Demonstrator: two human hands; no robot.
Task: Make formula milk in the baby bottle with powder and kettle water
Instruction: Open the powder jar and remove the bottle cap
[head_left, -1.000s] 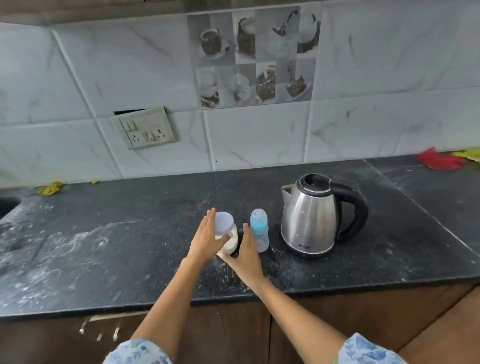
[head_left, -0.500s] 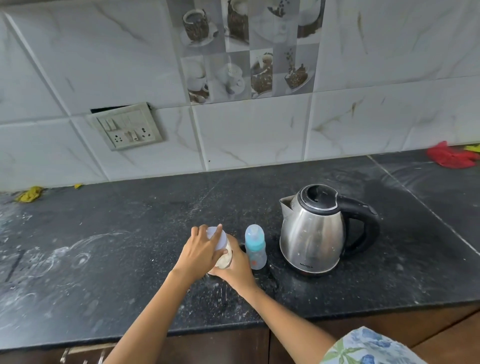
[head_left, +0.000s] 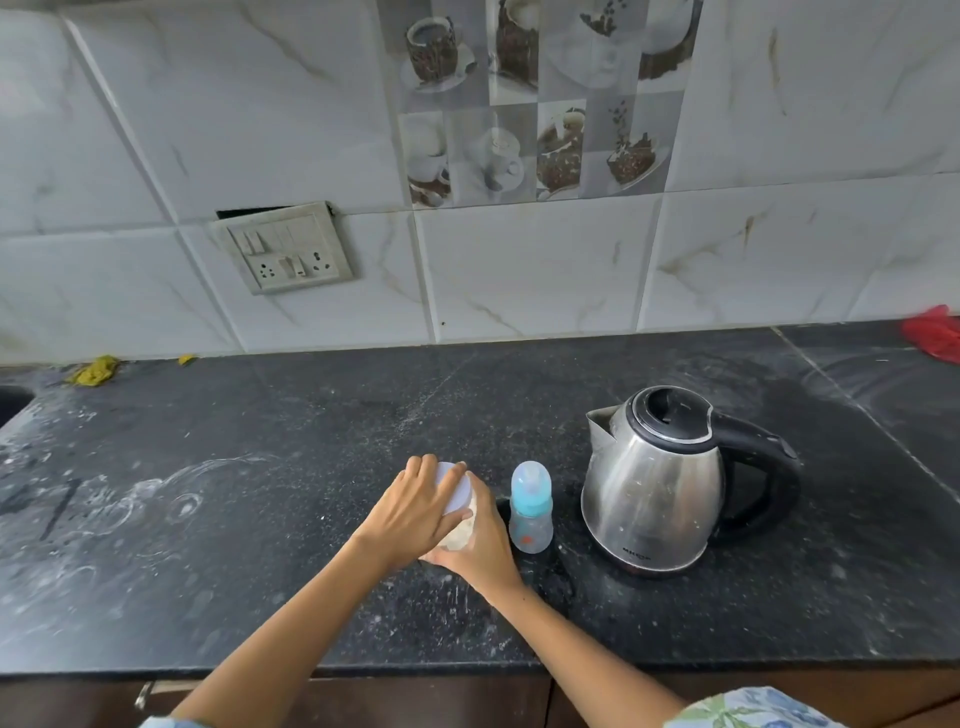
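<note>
A small clear powder jar (head_left: 460, 525) with a pale lilac lid (head_left: 457, 493) stands on the black counter. My left hand (head_left: 415, 512) lies over the lid with its fingers curled around the rim. My right hand (head_left: 480, 543) wraps the jar's body from the right side. Just right of the jar stands the baby bottle (head_left: 531, 506), clear with a light blue collar and a capped teat, untouched. Further right sits a steel kettle (head_left: 654, 483) with a black lid and handle, spout turned left.
The black counter (head_left: 260, 519) has white powder smears on its left half. A switch and socket plate (head_left: 283, 254) hangs on the tiled wall. A yellow scrap (head_left: 93, 371) lies at the back left, a red cloth (head_left: 935, 335) at the far right. A sink edge (head_left: 10, 405) shows at far left.
Both hands went from reaching toward the jar to closing on it, left over the lid, right around the body. The view has moved closer and lower toward the counter.
</note>
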